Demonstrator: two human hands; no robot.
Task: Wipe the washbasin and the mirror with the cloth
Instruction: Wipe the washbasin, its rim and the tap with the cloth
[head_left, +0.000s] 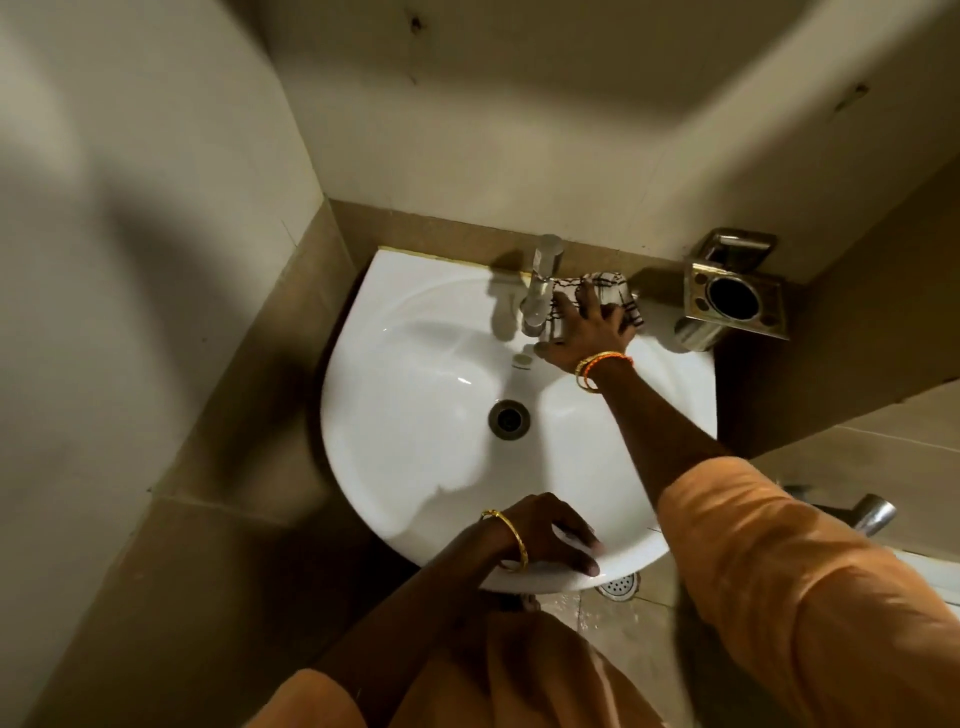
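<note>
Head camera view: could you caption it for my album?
Right hand presses checked cloth beside the tap; left hand rests on the washbasin rim.

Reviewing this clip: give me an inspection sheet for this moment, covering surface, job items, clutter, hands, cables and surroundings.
Surface: white ceramic corner washbasin, glossy, round metal drain open.
Job's things: white cloth with dark check lines on the back rim, right of the chrome tap; mirror not in view.
Clutter: square steel tumbler holder on the wall, at the basin's right.
Hands: right hand presses the cloth, fingers spread; left hand rests on the front rim.
Cables: nothing seen.
Surroundings: beige tiled walls, round floor drain, wet floor.
</note>
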